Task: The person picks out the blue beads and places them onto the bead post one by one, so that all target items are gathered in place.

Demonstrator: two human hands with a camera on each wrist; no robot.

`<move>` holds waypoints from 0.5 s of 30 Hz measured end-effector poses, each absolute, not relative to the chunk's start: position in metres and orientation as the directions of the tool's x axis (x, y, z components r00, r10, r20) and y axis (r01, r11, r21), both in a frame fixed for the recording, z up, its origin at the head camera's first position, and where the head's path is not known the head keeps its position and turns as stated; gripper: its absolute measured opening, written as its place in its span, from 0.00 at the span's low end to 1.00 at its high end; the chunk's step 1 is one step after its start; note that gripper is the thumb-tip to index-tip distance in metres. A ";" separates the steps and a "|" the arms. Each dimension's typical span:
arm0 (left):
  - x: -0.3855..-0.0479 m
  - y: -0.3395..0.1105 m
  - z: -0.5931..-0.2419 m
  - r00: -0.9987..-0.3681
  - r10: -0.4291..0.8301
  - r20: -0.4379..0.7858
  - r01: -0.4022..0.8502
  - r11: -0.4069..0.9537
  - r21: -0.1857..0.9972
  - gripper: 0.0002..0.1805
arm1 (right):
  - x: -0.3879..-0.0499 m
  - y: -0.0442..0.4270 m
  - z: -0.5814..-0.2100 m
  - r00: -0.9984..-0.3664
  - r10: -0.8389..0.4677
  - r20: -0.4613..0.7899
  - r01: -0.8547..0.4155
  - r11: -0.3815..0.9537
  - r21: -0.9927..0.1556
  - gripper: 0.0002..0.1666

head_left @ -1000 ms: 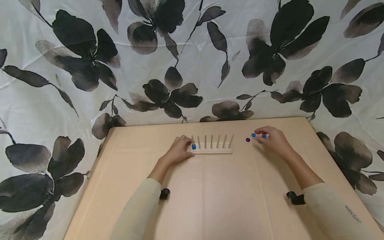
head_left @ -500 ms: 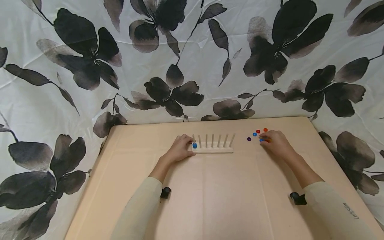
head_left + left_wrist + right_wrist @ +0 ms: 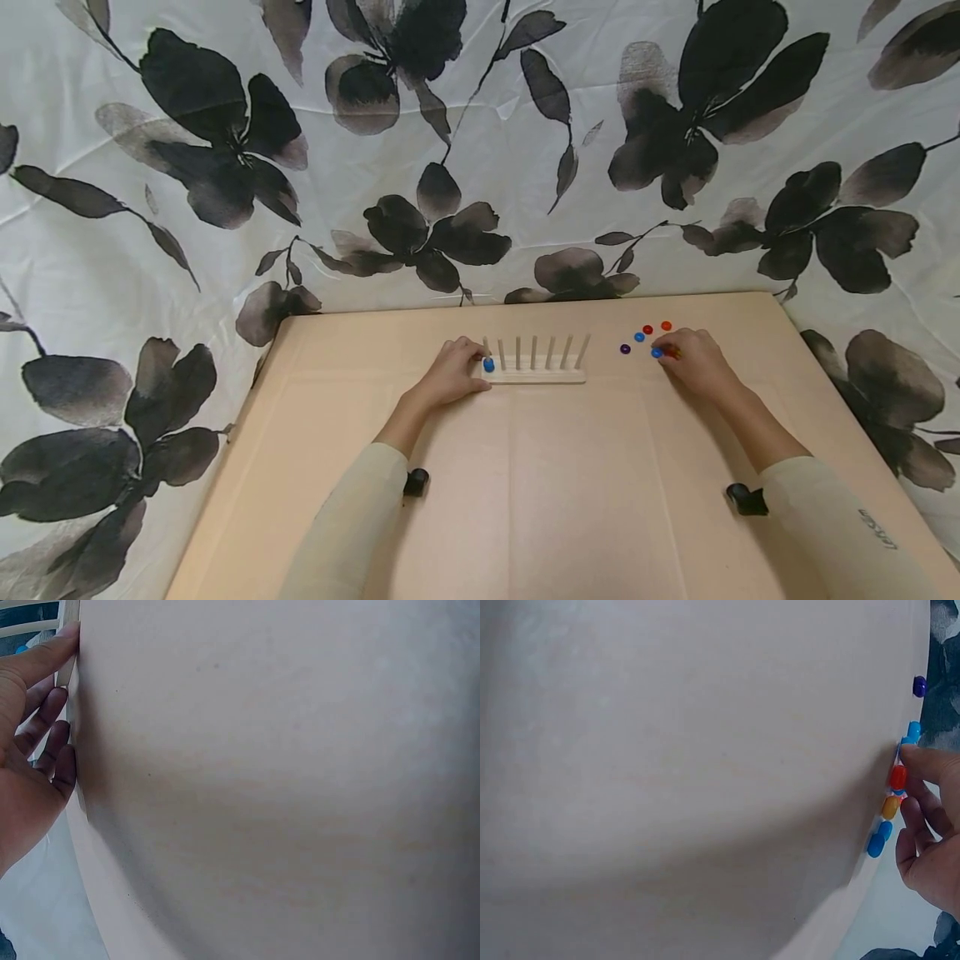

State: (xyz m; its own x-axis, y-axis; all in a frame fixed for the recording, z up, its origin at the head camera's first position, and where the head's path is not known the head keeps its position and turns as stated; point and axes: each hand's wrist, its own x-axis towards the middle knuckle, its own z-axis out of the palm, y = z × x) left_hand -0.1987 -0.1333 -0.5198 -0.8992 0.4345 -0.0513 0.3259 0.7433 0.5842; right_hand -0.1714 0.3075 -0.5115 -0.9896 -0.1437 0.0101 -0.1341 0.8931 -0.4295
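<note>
Near the middle of the desk's (image 3: 585, 483) far edge stands a pale wooden peg rack (image 3: 534, 377), its long side running along that edge and a row of thin pegs rising from it. The left hand (image 3: 450, 372) is clamped on the rack's left end, thumb on the side facing the person and fingers on the side toward the desk's far edge. A blue piece (image 3: 489, 365) sits low on the leftmost peg, just beside those fingers. The right hand (image 3: 697, 358) is over by the desk's far right corner, its thumb and index finger close together at a blue bead (image 3: 657, 352); they appear to touch it, but I cannot tell whether they pinch it. Toward the far edge from that hand lie a second blue bead (image 3: 639, 337), a red bead (image 3: 647, 330) and an orange-red bead (image 3: 666, 326), while a purple bead (image 3: 626, 349) lies on the side nearer the rack. The right wrist view shows another red bead (image 3: 898, 777), an orange bead (image 3: 890, 807) and two further blue beads (image 3: 876, 845) close by the fingers. Past the desk's far edge, a white cloth (image 3: 555, 183) carries large dark flowers
</note>
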 end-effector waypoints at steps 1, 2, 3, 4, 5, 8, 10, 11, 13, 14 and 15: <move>-0.199 -0.133 -0.520 -0.899 0.435 -0.053 0.326 0.744 0.583 0.28 | -0.171 0.307 -0.511 -0.991 -0.134 0.006 -0.124 0.893 -0.432 0.15; -0.199 -0.133 -0.520 -0.900 0.433 -0.054 0.324 0.745 0.583 0.28 | -0.171 0.307 -0.511 -0.992 -0.127 0.001 -0.115 0.893 -0.435 0.15; -0.199 -0.134 -0.521 -0.900 0.432 -0.054 0.323 0.746 0.582 0.28 | -0.171 0.307 -0.511 -0.993 -0.121 -0.003 -0.108 0.893 -0.438 0.15; -0.200 -0.133 -0.521 -0.902 0.429 -0.052 0.322 0.748 0.581 0.28 | -0.173 0.307 -0.511 -0.993 -0.121 -0.004 -0.106 0.891 -0.441 0.15; -0.200 -0.133 -0.521 -0.904 0.426 -0.048 0.322 0.750 0.578 0.28 | -0.175 0.308 -0.512 -0.992 -0.124 -0.004 -0.109 0.890 -0.442 0.15; -0.202 -0.131 -0.523 -0.907 0.419 -0.044 0.321 0.753 0.574 0.28 | -0.181 0.310 -0.514 -0.989 -0.150 0.010 -0.140 0.888 -0.439 0.15; -0.204 -0.130 -0.523 -0.908 0.418 -0.042 0.320 0.755 0.573 0.29 | -0.185 0.311 -0.516 -0.986 -0.166 0.021 -0.159 0.887 -0.434 0.14; -0.204 -0.129 -0.524 -0.908 0.416 -0.042 0.319 0.755 0.573 0.29 | -0.187 0.312 -0.517 -0.985 -0.172 0.027 -0.167 0.887 -0.432 0.14; -0.206 -0.128 -0.524 -0.910 0.412 -0.040 0.317 0.755 0.574 0.29 | -0.190 0.314 -0.518 -0.983 -0.182 0.034 -0.179 0.886 -0.428 0.13; -0.206 -0.127 -0.524 -0.912 0.409 -0.039 0.314 0.756 0.574 0.29 | -0.192 0.315 -0.518 -0.982 -0.186 0.035 -0.183 0.886 -0.427 0.13; -0.207 -0.127 -0.524 -0.913 0.406 -0.039 0.312 0.756 0.575 0.29 | -0.194 0.315 -0.519 -0.981 -0.188 0.036 -0.185 0.886 -0.425 0.12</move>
State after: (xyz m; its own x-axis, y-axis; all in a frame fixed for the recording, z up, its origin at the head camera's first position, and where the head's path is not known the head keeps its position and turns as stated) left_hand -0.2065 -0.1268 -0.5244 -0.9129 0.4064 -0.0389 0.3122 0.7563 0.5750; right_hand -0.1943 0.3153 -0.5185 -0.9815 -0.1881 0.0360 -0.1854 0.8858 -0.4253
